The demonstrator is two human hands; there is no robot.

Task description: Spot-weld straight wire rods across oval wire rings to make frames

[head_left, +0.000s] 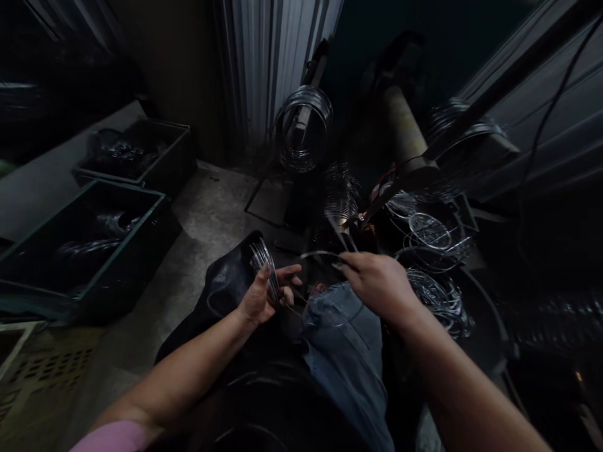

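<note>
My left hand (266, 294) is closed around a small bundle of thin metal wire rings (264, 260), held upright above my lap. My right hand (377, 279) pinches a single curved wire (320, 254) that arcs toward the bundle. Both hands hover over my knee in blue jeans (343, 333) and a dark cloth (226, 282) on my lap. The scene is dim and fine detail of the wire is hard to read.
Two dark green crates (94, 251) with dark wire parts stand on the left floor. A wire coil on a spool stand (304, 125) sits ahead. Heaps of wire rings (433, 295) and a machine with a cylinder (405, 125) lie to the right.
</note>
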